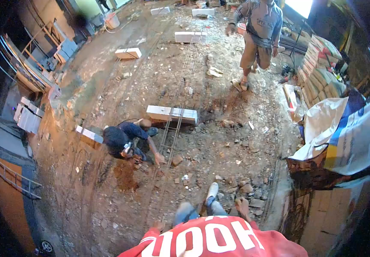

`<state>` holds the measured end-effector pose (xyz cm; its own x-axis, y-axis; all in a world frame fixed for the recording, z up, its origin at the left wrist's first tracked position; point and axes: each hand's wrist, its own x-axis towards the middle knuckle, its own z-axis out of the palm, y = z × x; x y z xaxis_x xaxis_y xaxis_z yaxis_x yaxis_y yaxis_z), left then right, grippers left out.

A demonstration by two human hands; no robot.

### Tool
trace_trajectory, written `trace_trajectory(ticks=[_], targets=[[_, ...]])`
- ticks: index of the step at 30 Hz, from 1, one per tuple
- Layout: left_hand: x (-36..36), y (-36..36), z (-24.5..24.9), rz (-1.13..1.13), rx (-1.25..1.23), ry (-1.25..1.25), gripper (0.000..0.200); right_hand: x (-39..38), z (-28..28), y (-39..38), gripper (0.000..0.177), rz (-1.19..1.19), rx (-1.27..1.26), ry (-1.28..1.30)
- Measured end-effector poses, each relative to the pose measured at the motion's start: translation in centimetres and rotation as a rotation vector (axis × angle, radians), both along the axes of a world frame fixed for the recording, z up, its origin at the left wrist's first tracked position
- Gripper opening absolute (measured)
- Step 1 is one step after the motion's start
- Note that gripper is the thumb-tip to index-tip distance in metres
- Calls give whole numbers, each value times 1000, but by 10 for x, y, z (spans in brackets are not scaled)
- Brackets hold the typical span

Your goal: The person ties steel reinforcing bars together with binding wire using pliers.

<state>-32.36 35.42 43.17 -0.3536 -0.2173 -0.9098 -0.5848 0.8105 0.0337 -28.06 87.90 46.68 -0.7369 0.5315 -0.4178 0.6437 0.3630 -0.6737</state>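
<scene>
My left hand [157,225] is low beside my red hoodie, small and blurred, close to the near end of a long rebar cage [171,135]. I cannot tell whether its fingers grip the bars. My right hand [242,206] hangs at my other side over broken stones [247,188], fingers apart and nothing visible in them. The cage runs away from me over the dirt floor and across a white block [159,112]. A crouching person [127,139] on the left reaches a hand [159,159] to the cage's side.
Another person [260,34] stands at the back right. More white blocks [128,53] lie across the uneven dirt floor [219,141]. Stacked sacks [322,81] and a sheet-covered pile [322,128] line the right side. A ladder [11,176] lies at the left.
</scene>
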Motion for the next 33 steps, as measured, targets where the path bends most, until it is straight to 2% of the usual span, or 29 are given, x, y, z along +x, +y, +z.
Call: trace_trajectory(ticks=[1,3,5,9,11,14,17,18,19,21,22,23,25,28,29,31,32,33], targets=[[2,13,4,33,7,13,63,-37,22,6,27,-21,-87,-15],[-10,45,11,89,31,50,62,-103,55,17,25,77,-47,167],[-30,78,16,141,45,75,60,-165,83,22,22,-4,-288,150],[-91,139,15,210,70,135,57,-276,80,36,23,63,-365,150],[-122,164,10,237,74,153,55,-328,68,45,24,285,-306,277],[-172,196,3,277,58,201,52,-411,142,48,28,229,-348,254],[-255,219,6,295,28,365,50,-474,141,77,32,392,-415,216],[-280,225,16,290,19,439,49,-495,124,84,31,363,-407,309],[-305,230,25,296,17,550,48,-499,113,98,31,369,-413,273],[-383,245,49,269,58,812,47,-561,135,107,27,372,-347,430],[-423,255,61,269,99,924,46,-587,151,114,23,364,-349,401],[-459,256,57,261,164,900,39,-612,153,124,23,372,-359,383],[-537,291,114,628,405,881,29,-660,155,145,18,439,-246,298],[-626,340,176,1023,721,1001,20,-720,160,161,13,332,-509,283],[-651,355,192,1124,780,1051,19,-742,154,164,14,346,-512,206],[-689,383,209,1379,913,1088,19,-775,163,159,18,371,-522,264],[-705,397,218,1512,988,1091,18,-794,178,149,27,365,-460,220],[-718,410,222,1649,1061,1102,17,-808,174,150,27,406,-470,201]])
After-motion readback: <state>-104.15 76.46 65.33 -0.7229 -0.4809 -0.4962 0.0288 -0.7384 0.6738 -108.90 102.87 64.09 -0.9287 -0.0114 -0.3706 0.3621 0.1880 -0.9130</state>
